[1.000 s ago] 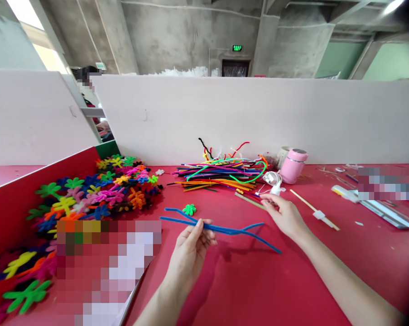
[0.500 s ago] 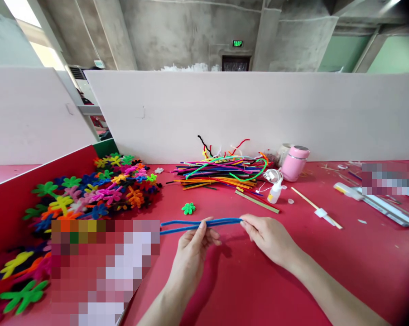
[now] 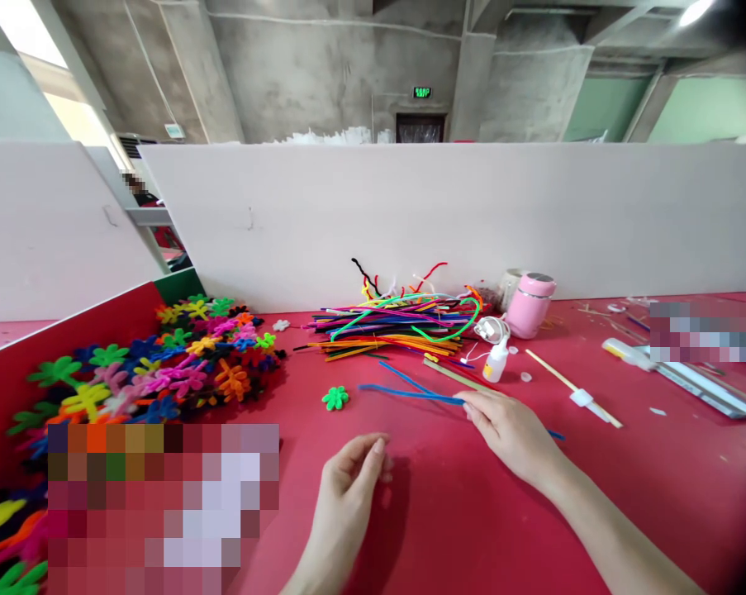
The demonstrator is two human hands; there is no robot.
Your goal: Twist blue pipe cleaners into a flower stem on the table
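Observation:
My right hand (image 3: 510,430) pinches a pair of blue pipe cleaners (image 3: 410,392) near their middle, low over the red table (image 3: 447,512). Their free ends point left, toward the pile, and a short blue tip shows past my wrist on the right. My left hand (image 3: 349,487) hovers over the table nearer to me, its fingers loosely curled and apart, with nothing in them. A small green pipe-cleaner flower (image 3: 335,398) lies on the table just left of the blue ends.
A bundle of straight coloured pipe cleaners (image 3: 403,322) lies at the back by the white partition (image 3: 447,215). Many finished flowers (image 3: 180,364) are heaped on the left. A pink cup (image 3: 532,304), a glue bottle (image 3: 496,360) and wooden sticks (image 3: 571,387) lie to the right.
My left hand let go of the blue pipe cleaners and drew back toward me. My right hand carried them away from me and to the right.

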